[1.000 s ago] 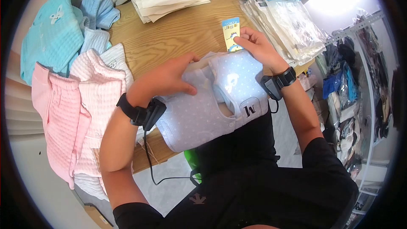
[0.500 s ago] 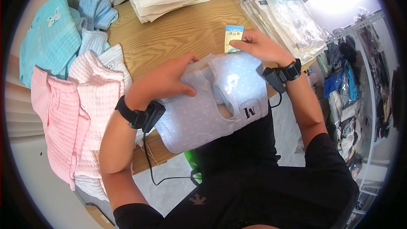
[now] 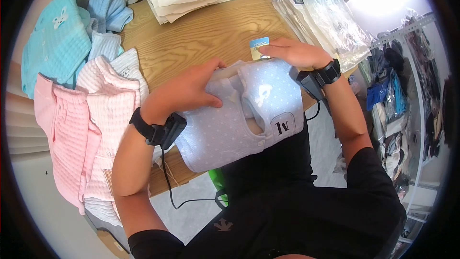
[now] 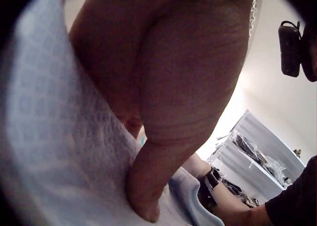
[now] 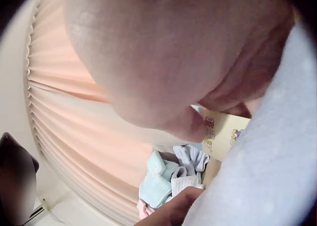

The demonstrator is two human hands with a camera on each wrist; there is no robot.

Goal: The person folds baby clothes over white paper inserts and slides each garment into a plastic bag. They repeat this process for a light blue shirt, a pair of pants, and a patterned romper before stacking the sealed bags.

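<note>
A: While lying folded at 6 o'clock on the table (image 3: 201, 33), half over the near edge, gets pressed down by the left hand (image 3: 189, 88) — talking about the dotted blue garment (image 3: 225, 134). Flat, with relaxed fingers, no gripping.
B: And at its 1 o'clock corner?
A: Right hand (image 3: 294, 52), pinching tight on a small card tag (image 3: 258, 48). Pink clothes (image 3: 91, 124) heaped at 9 o'clock.

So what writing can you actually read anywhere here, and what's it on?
"M": on the size label of the lilac garment.
Card tag pinched by the right hand: print too small to read.
Labels on the plastic packets: too blurred to read.
</note>
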